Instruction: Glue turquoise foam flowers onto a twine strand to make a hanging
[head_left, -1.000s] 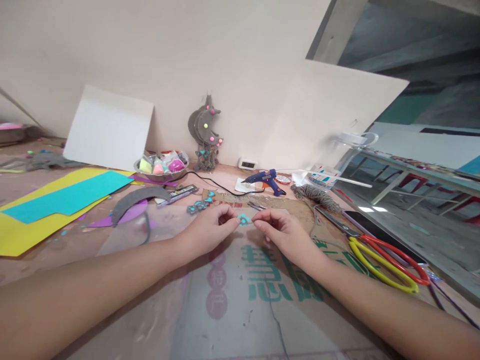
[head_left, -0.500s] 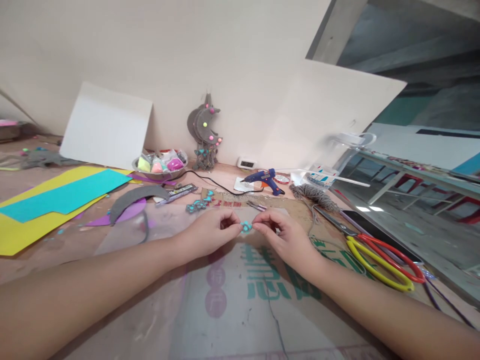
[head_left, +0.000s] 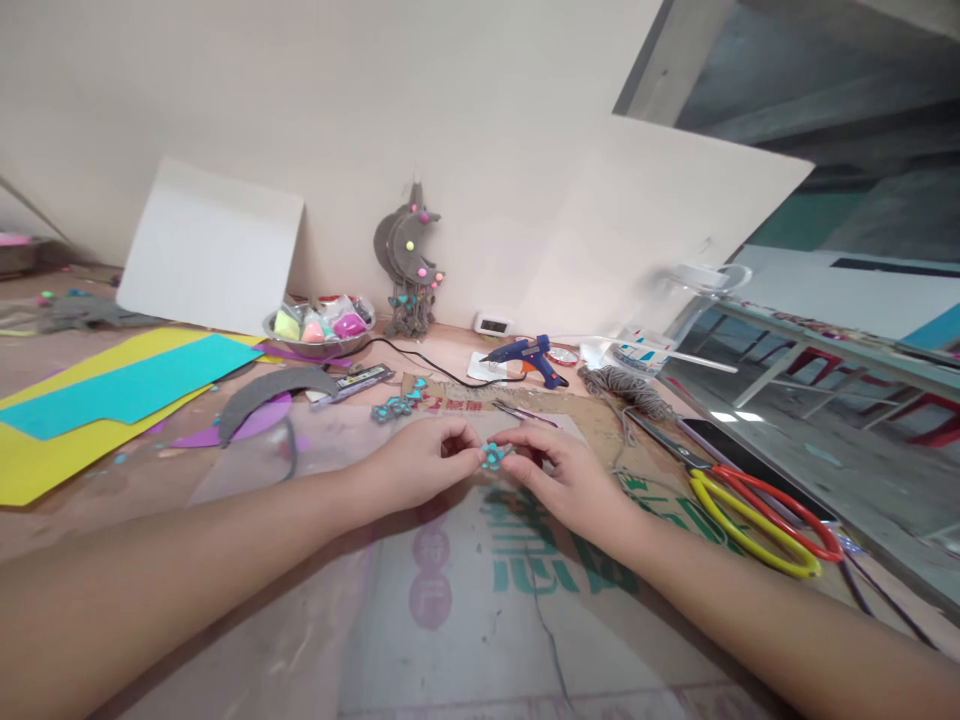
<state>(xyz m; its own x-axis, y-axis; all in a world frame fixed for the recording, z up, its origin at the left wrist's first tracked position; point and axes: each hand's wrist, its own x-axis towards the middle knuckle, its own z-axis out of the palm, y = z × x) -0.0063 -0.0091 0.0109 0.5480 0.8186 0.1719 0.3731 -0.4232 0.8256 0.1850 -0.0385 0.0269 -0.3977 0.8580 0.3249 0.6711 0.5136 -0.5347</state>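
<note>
A small turquoise and grey flower (head_left: 492, 457) is held up between my two hands, over the middle of the cardboard. My left hand (head_left: 426, 460) pinches its left edge between thumb and forefinger. From the other side my right hand (head_left: 559, 470) has its thumb and forefinger closed at the flower's right edge. A grey strand (head_left: 551, 640) lies on the clear sheet (head_left: 420, 660) below. Beyond my left hand are several similar turquoise and grey pieces (head_left: 394, 408). Tweezers (head_left: 517, 410) lie just behind the flower.
Large scissors (head_left: 757, 515) with red and yellow handles and a phone (head_left: 750, 465) lie at right. Behind stand a blue glue gun (head_left: 529, 355), grey yarn (head_left: 626, 390) and a bowl (head_left: 322, 348) of colourful bags. Turquoise sheet (head_left: 150, 385) lies left; a moon ornament (head_left: 411, 250) hangs at the wall.
The flower has turned so that more of its face shows. My right fingers have shifted slightly around its edge, while my left hand has stayed nearly still.
</note>
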